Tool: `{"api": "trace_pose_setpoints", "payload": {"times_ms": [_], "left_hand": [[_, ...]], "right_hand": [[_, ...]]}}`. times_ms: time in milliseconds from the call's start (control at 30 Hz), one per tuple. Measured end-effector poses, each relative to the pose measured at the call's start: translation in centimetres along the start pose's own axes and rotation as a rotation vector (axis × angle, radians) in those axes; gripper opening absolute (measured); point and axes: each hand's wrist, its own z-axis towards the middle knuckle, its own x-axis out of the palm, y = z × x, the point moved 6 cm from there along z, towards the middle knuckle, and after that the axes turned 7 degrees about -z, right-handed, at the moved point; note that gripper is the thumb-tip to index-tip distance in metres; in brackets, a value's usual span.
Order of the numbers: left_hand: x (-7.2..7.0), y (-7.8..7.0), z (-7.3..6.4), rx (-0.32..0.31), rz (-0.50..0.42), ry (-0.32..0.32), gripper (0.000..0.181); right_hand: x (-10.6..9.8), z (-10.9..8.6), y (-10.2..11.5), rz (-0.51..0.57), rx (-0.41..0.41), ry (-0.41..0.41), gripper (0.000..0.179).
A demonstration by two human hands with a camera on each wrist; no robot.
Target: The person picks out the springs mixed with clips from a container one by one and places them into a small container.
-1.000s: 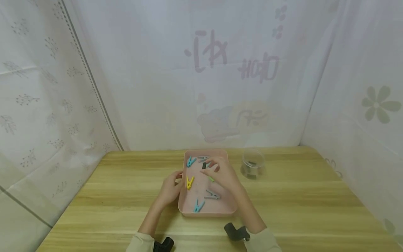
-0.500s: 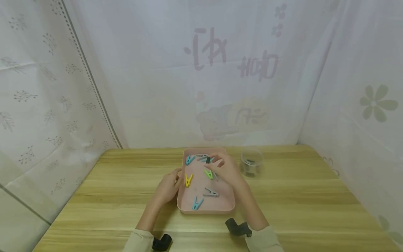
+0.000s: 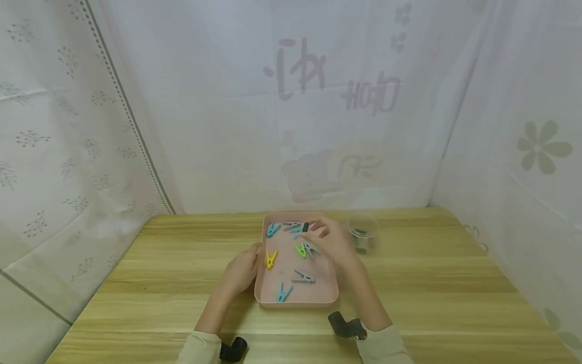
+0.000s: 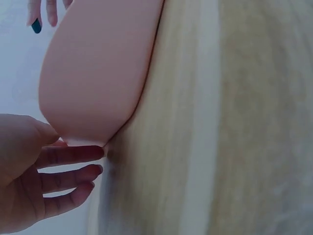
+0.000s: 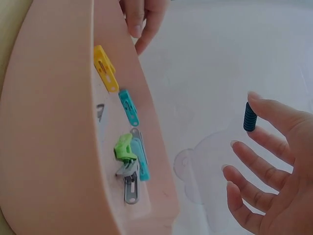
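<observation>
In the head view my right hand [image 3: 334, 245] is above the far right part of a pink tray [image 3: 297, 304]. It pinches a small dark ribbed cylinder [image 5: 250, 117] between thumb and index finger, the other fingers loosely spread. My left hand [image 3: 241, 268] holds the tray's left wall, thumb at the rim and index finger along the outside in the left wrist view. Inside the tray lie a yellow clothespin [image 3: 271, 260], a green clothespin [image 3: 300, 250], a grey clothespin [image 3: 304, 276], a blue clothespin [image 3: 284, 293] and several more blue and grey ones.
A clear round container [image 3: 362, 233] with several dark pieces inside stands right of the tray, partly close to the right hand. All stands on a wooden table [image 3: 182, 268] with patterned white curtains [image 3: 227, 126] behind and at the sides.
My right hand has shifted right and slightly away with the dark cylinder, uncovering the green clothespin. The left hand stays at the tray's wall.
</observation>
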Motion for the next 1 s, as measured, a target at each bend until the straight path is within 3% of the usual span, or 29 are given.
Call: {"api": "trace_pose_setpoints", "payload": {"times_ms": [267,500,800,1000], "left_hand": [[-0.3,-0.2,0.0,0.008,-0.029,0.033,0.038],[-0.6,-0.5,-0.2,0.025,-0.053,0.014,0.037],[-0.5,-0.3,0.0,0.003,-0.102,0.032,0.039],[-0.5,-0.4,-0.1,0.024,-0.121,0.033,0.039]], "right_hand": [[-0.8,0.3,-0.5,0.007,0.023,-0.013,0.033],[-1.4,0.0,-0.9,0.005,0.059,-0.011,0.042],[-2.4,0.1,-1.4,0.0,0.051,-0.038,0.045],[-3.0,0.0,-1.6,-0.02,0.045,-0.056,0.041]]}}
